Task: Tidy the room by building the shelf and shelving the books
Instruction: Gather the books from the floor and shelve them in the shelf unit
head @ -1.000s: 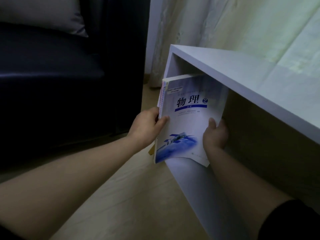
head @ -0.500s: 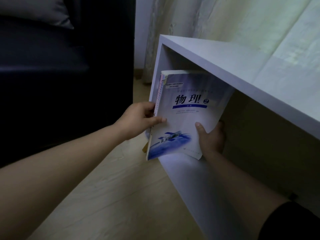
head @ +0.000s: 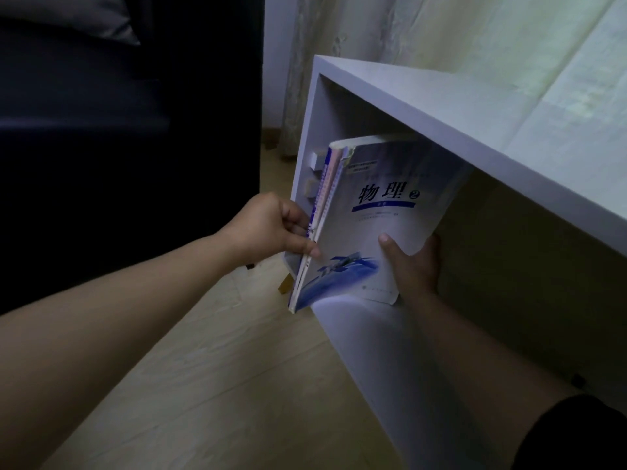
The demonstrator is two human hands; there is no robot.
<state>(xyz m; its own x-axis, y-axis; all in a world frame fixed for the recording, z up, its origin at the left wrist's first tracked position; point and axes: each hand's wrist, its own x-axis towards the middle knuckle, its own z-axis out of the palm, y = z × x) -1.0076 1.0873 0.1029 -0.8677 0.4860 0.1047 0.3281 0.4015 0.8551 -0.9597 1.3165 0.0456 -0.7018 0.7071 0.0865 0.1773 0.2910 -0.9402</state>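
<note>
Still gripping, left hand (head: 271, 228) and right hand (head: 414, 262) have seemingly pushed the physics textbook (head: 383, 212) deeper into the shelf (head: 441, 106)

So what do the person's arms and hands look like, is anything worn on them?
The left hand and right hand are bare: no gloves, rings or watch show. The left forearm is uncovered; the right arm wears a black sleeve near the elbow.
</note>
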